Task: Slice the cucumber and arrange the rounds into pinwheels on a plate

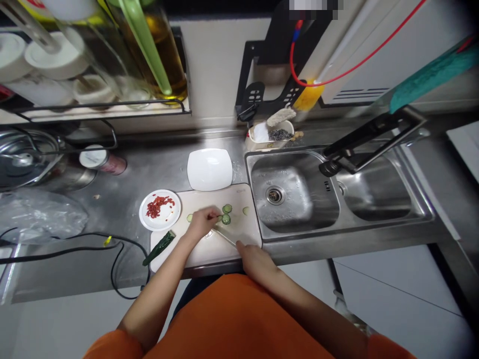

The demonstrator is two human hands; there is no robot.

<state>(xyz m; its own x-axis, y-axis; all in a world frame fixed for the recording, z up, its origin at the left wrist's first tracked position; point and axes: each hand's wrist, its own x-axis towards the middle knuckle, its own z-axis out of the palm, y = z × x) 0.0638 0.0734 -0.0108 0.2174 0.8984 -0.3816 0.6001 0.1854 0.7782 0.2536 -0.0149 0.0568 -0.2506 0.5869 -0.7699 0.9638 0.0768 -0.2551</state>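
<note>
My right hand is closed round the handle of a knife, whose blade lies low over the white cutting board and points to the left. At the board's middle, the fingers of my left hand are pinched on a thin cucumber slice, just beyond the blade. Several cut cucumber slices lie right of these fingers, and a pale piece sits near the board's right side. A dark green length of cucumber rests across the left edge of the board.
Behind the board stands a white square dish. A white plate with small red pieces overlaps the board's left corner. To the right is a double sink with a black faucet. Black cables and a plastic bag lie left.
</note>
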